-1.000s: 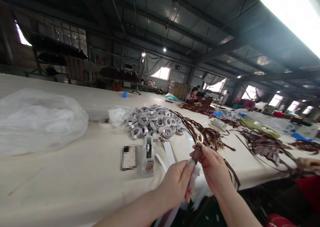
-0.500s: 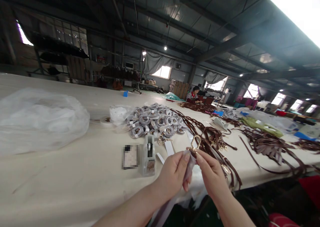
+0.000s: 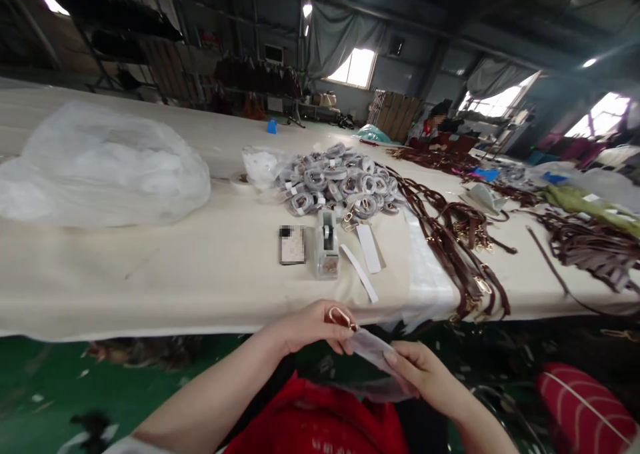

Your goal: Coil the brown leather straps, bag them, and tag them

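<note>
Currently I have the wrapped strap held in front of the desk's near edge, above the wearer's red clothing. It runs in a short slant from upper left to lower right between both hands, dressed in a cloudy, greyish see-through film that looks soft and slightly creased; a gold-coloured metal clasp pokes out at the upper end, with a little dark brown showing next to it. My left grip pinches that end between thumb and fingers, close by the clasp. My right grip pinches the film farther along, thumb on top. More pale film sags beneath, across the red cloth. White characters sit low on the clothing, too small and blurred for me to read. On the desk just beyond, I see a curved white strip, a white card, a tape dispenser and, next to it, a flat rectangular item masked by pixels. Behind these is a heap of coiled, film-wrapped straps, several bearing small white labels whose print I can't make out. Loose brown straps with gold-coloured hardware spread to the right, some hanging over the edge; a big clear plastic bag puffs up at left. Farther off, a co-worker is at the desk's far side.
</note>
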